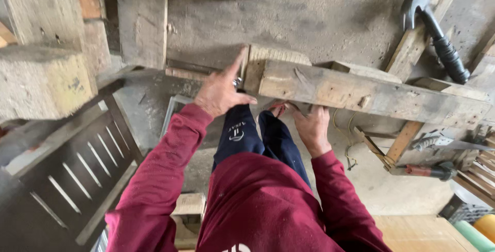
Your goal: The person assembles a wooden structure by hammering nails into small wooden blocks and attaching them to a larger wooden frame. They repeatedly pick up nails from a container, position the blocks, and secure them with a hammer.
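Note:
A long weathered wooden beam (pixel 361 93) lies across a rough wooden frame in front of me. My left hand (pixel 221 91) grips its near end, thumb on the front face and index finger pointing up along the end grain. My right hand (pixel 311 127) reaches under the beam's lower edge, fingers curled against its underside. Both arms wear dark red sleeves. Below the hands I see my dark blue trousers (pixel 260 138).
A claw hammer (pixel 433 27) with a black grip rests on planks at the upper right. A red-handled tool (pixel 428 170) lies on the floor at right. A dark slatted panel (pixel 72 174) leans at lower left, concrete blocks (pixel 44 79) above it. Green and yellow containers sit at bottom right.

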